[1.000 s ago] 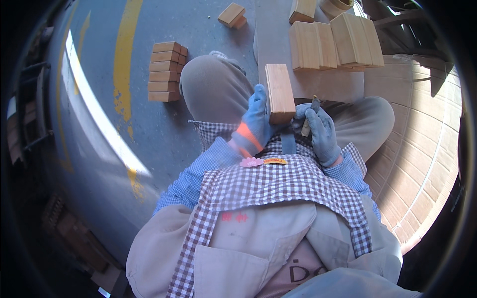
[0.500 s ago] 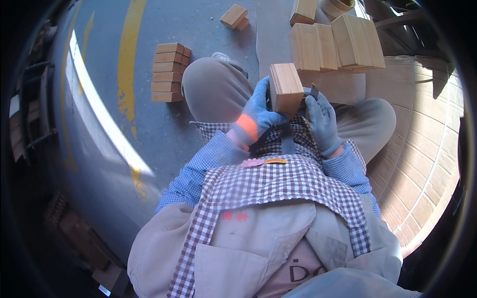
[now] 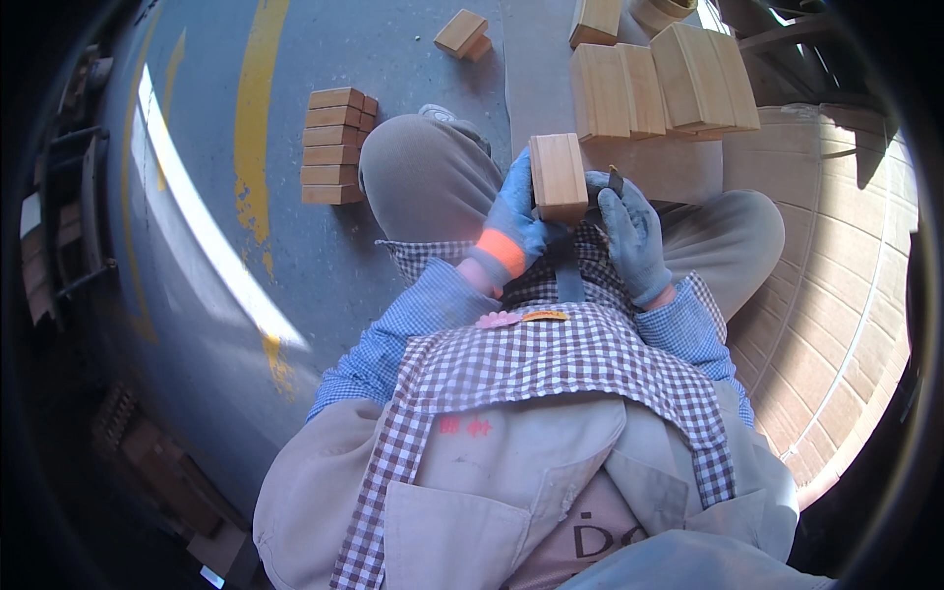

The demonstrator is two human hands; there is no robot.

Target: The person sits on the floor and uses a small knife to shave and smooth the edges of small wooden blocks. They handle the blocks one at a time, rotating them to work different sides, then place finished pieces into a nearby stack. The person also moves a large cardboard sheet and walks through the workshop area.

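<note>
While a wooden block is clutched in the left hand, around the board's near left corner, a small dark tool is pinched by the right hand's fingers. More blocks are parked toward its right edge, pretty snug.

Blue-grey floor, stack of wooden blocks on it, brown board, row of blocks on top

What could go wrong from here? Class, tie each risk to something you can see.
The wooden block might slip from the gloved left hand.

The dark tool in the right hand, close to that block, could scrape it.

The block stack close beside the left knee may topple if bumped.
</note>
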